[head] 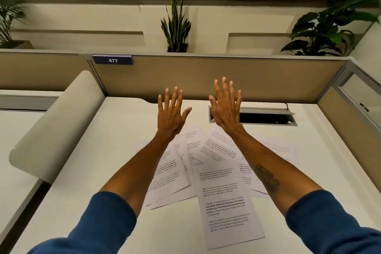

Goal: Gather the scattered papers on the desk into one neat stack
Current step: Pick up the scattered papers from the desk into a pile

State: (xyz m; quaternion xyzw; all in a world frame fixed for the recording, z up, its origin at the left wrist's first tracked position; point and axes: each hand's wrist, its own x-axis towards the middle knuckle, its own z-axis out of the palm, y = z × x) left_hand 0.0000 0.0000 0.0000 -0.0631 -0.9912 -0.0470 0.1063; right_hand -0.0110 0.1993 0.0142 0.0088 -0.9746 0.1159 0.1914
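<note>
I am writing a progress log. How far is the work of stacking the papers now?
Nothing looks done yet: the papers lie fanned and overlapping at different angles on the desk. Nothing is in hand; the left hand and right hand are spread open above them, touching no sheet. All gathering and squaring is left.

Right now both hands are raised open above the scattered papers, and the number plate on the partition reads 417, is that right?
Nearly. The head view shows the left hand and right hand raised open, fingers spread, above the scattered papers on the desk, but the number plate on the partition reads 477, not 417.
</note>
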